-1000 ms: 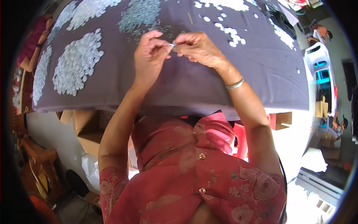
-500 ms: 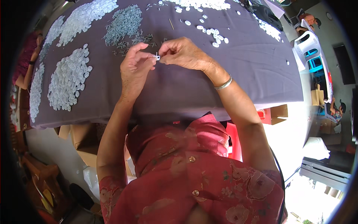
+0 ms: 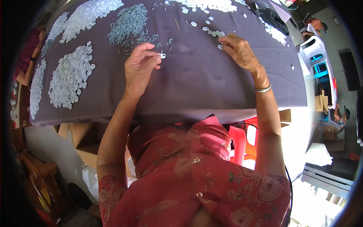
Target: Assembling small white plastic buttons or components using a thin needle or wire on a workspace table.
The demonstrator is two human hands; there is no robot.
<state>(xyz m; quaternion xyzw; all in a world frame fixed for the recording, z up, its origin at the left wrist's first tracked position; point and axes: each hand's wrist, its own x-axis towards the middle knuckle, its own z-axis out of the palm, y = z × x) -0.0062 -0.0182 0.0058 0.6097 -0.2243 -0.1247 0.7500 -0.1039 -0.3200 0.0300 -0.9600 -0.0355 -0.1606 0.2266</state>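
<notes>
Between thumb and forefinger, my left hand (image 3: 141,70) pinches a small white plastic piece (image 3: 163,56) with an opening in it; a thin pin stands up from it. My right hand (image 3: 242,53) is farther right, its fingers curled down at a small group of white oval pieces (image 3: 214,33). One white oval piece (image 3: 220,47) lies at its fingertips. Whatever the right fingers hold, if anything, is hidden. Beyond my left hand lies a heap of small grey screw-like pins (image 3: 128,24), with some strewn toward me.
Heaps of white pieces (image 3: 72,75) cover the left of the dark tablecloth (image 3: 189,90), with more white pieces (image 3: 211,4) along the far side. A thin stick (image 3: 176,24) lies near the middle. A black bag (image 3: 270,16) sits far right. Another person's arm (image 3: 28,72) is at the left edge.
My right hand has left the piece in my left hand and moved right to the loose white oval pieces. My left hand stays nearly in place, still holding its piece.
</notes>
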